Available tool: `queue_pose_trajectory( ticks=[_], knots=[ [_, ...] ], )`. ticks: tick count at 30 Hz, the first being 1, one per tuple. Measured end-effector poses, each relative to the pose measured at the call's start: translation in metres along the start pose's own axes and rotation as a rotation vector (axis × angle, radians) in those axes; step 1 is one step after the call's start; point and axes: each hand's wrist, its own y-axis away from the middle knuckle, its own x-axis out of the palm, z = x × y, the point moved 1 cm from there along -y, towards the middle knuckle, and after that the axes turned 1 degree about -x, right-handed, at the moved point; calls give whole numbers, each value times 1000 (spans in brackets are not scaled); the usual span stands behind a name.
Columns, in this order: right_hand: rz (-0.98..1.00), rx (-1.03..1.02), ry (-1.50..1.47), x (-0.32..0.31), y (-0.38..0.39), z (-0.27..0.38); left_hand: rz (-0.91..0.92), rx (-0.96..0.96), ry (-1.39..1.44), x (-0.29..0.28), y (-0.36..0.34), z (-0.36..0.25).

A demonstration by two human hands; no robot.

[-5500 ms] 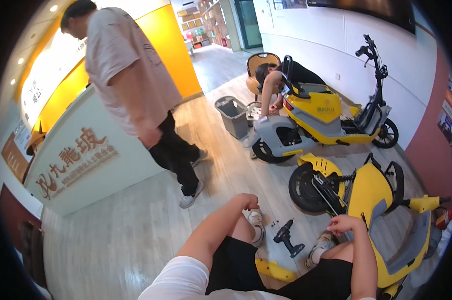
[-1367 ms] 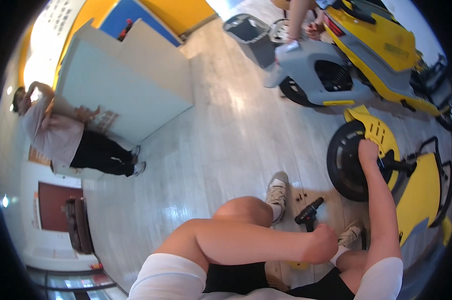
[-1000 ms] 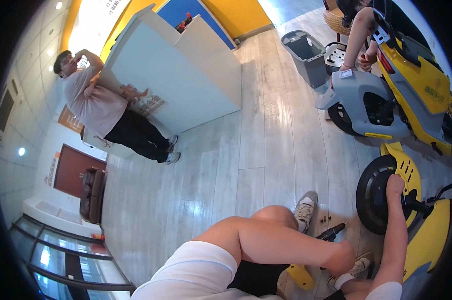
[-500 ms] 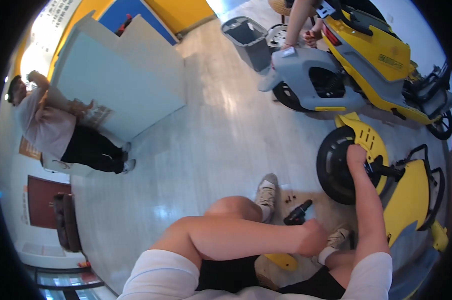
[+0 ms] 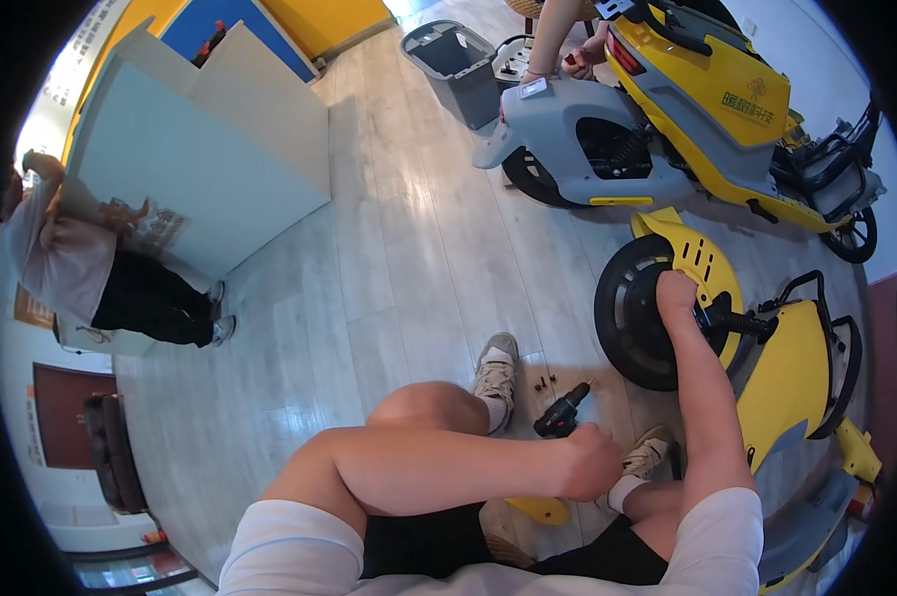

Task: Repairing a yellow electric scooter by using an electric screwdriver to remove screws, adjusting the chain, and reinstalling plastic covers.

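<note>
My right hand (image 5: pixel 677 294) is closed at the hub of the black wheel (image 5: pixel 622 318) on the yellow scooter lying at right; what its fingers grip is hidden. My left hand (image 5: pixel 591 463) is closed, held low across my body beside the black cordless drill (image 5: pixel 561 412); whatever it holds, if anything, is hidden. A slotted yellow fender (image 5: pixel 698 260) curves round the wheel, and the yellow body panel (image 5: pixel 781 377) extends below. A few small dark bolts (image 5: pixel 546 382) lie on the floor by the drill. A loose yellow part (image 5: pixel 540 511) is between my legs.
A co-worker's arms (image 5: pixel 557 35) reach onto an upright yellow-and-grey scooter (image 5: pixel 716 109) at top right, beside a grey bin (image 5: pixel 446 70). Another person (image 5: pixel 71 268) stands at the white counter (image 5: pixel 200 159) on the left. A dark sofa (image 5: pixel 111 452) is at lower left.
Since the earliest frame, my right hand has reached the wheel and my left has moved rightward near the drill. The standing person has moved to the counter. Recently only the viewpoint has shifted.
</note>
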Motion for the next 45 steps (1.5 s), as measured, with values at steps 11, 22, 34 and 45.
queue_pose_trajectory(
  ticks=[11, 22, 34, 45],
  knots=[
    [40, 11, -6, -7, 1, 6, 53, -2, -36, -5, 4, 1],
    [21, -58, -350, -55, 4, -22, 124, 14, -14, -19, 4, -5],
    [113, 365, -455, -24, 43, -190, 125, 101, -127, -12, 3, -18],
    [230, 167, -435, -4, 81, -215, 278, 28, -106, -9, -9, -30]
  ],
)
